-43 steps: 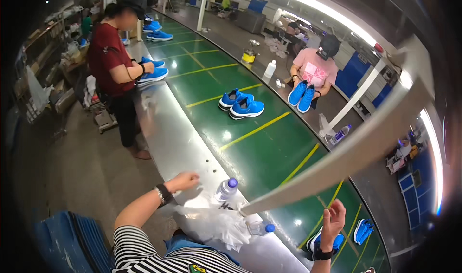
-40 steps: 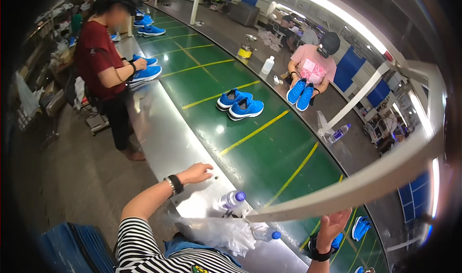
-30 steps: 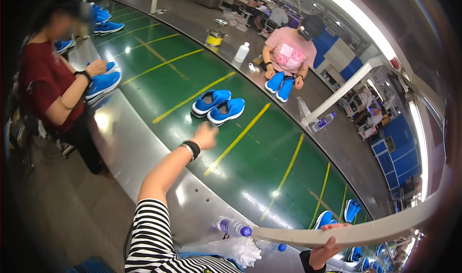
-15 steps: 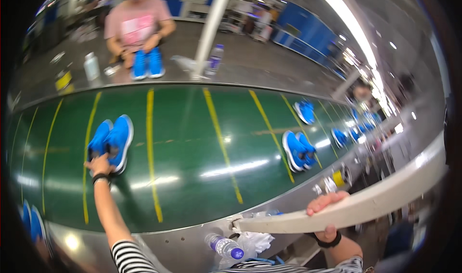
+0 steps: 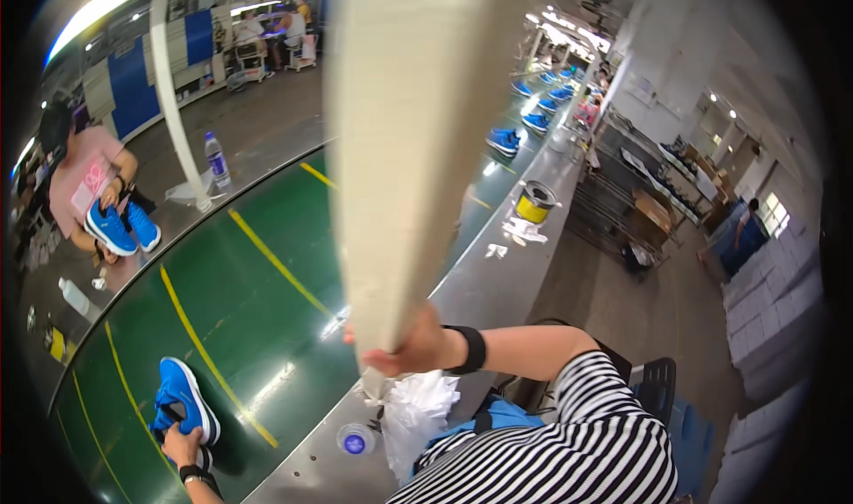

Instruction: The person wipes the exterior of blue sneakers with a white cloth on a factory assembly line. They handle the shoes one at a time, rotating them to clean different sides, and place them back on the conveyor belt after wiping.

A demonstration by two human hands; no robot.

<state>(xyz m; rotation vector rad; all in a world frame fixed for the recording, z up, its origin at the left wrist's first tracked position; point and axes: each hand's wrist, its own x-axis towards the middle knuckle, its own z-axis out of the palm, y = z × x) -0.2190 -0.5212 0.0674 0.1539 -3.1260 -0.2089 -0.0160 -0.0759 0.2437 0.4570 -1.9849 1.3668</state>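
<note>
A pair of blue sneakers [image 5: 188, 396] with white soles sits on the green conveyor belt [image 5: 293, 326] at the lower left, one shoe partly hiding the other. My left hand [image 5: 182, 448] is closed on the heel opening of a sneaker, the fingertips partly hidden by it. My right hand [image 5: 416, 344] is wrapped round the lower end of a thick cream-coloured post [image 5: 391, 148], which rises through the middle of the view and hides part of the belt behind it. Dark bands circle both wrists.
Across the belt, a person in pink [image 5: 84, 171] handles another blue pair [image 5: 120, 227]. More blue shoes [image 5: 504, 141] line the far belt. A tin with a yellow band [image 5: 535, 202] stands on the metal ledge. Near me are a bottle [image 5: 355, 442] and a plastic bag [image 5: 409, 415].
My view has swung right, so the post now stands upright in it. My left hand has stayed at the sneakers, my right on the post. The person opposite has raised and tilted their shoes.
</note>
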